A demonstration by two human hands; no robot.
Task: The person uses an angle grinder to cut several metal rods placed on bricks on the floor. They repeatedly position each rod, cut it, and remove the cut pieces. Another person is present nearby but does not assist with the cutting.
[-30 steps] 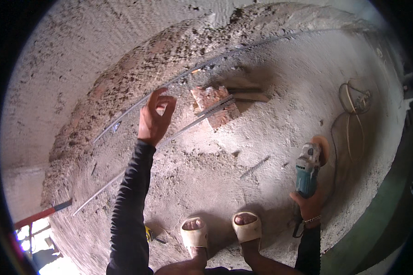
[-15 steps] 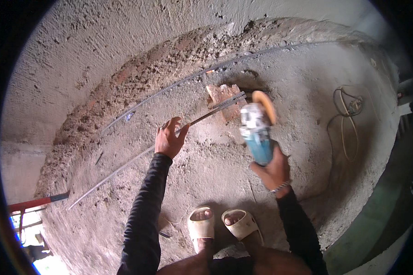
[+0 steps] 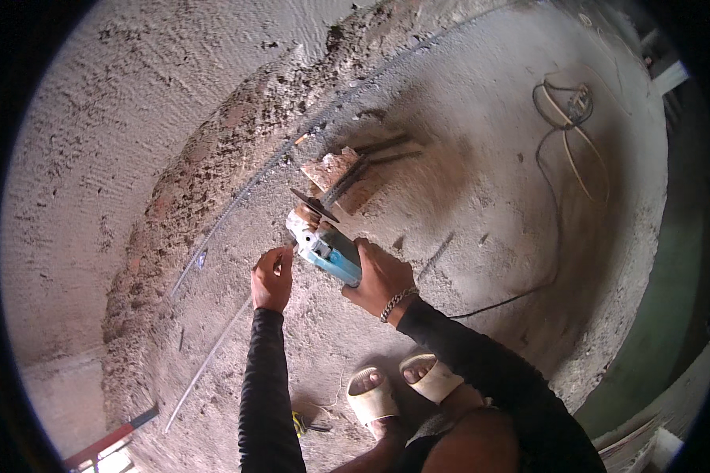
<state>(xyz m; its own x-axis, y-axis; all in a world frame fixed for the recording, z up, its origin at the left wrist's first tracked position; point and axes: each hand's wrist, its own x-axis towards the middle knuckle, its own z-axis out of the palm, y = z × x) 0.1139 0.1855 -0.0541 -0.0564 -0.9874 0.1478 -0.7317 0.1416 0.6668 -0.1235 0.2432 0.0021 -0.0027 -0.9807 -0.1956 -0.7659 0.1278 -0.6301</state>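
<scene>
Your grinder [image 3: 338,262]: smooth plastic, scuffed metal head [image 3: 304,227]. Your bracelet [image 3: 397,304]: shiny metal links. Your sleeves [image 3: 265,394]: matt, wrinkled cloth. Around you: rough, matt floor [image 3: 481,205]; coarse brick [image 3: 330,169]; dull metal rod [image 3: 206,365].

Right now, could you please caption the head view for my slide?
Right hand holding a grinder, disc near rods on a brick; left hand close by.

The person's left forearm [image 3: 268,386] pointed to twelve o'clock, and the left hand [image 3: 272,280] at its end was curled, fingertips drawn in close to the thumb. From where I stood, the right forearm [image 3: 485,359] slanted inward between ten and eleven o'clock, its hand [image 3: 386,277] clenched, thumb toward nine. The two hands were apart, nearly level. At six o'clock from the right hand, both feet [image 3: 364,381] angled toward eleven.
</scene>
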